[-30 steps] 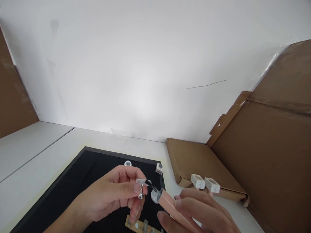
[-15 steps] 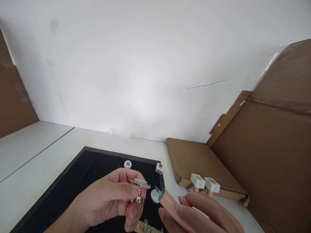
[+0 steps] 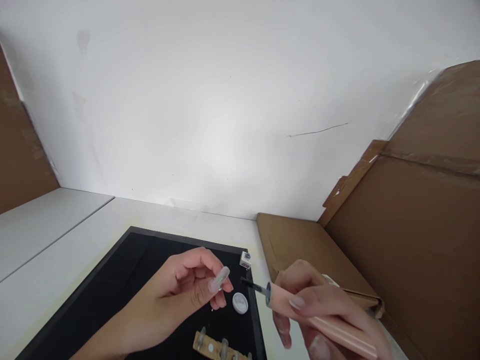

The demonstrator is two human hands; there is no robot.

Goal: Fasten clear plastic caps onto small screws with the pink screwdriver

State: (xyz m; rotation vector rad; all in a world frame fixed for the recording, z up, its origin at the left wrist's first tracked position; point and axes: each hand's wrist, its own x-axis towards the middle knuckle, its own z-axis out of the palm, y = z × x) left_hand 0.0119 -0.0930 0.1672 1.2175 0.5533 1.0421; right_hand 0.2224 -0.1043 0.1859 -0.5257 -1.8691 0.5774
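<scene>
Between the thumb and fingers of my left hand [image 3: 187, 285] is a translucent false nail [image 3: 219, 279], tilted up to the right. The small metal stand under it is mostly hidden by my fingers. My right hand [image 3: 318, 310] is closed round the long pink cap of a nail polish brush [image 3: 285, 300]. Its dark bristles point left and are apart from the nail. Below my hands, a tan strip [image 3: 215, 348] carries several more clear nails. A small round white-lidded pot [image 3: 240, 303] stands on the black mat [image 3: 150, 265] between my hands.
A small white block [image 3: 245, 259] with something grey on top sits at the mat's far right corner. A flat cardboard box [image 3: 296, 235] lies right of the mat. Brown cardboard [image 3: 423, 225] rises along the right side, and a white wall [image 3: 221, 110] closes the back.
My right hand has drawn the brush away from the nail, rightward. My left hand has turned, tilting the nail upward and hiding its metal stand. More of the tan strip shows.
</scene>
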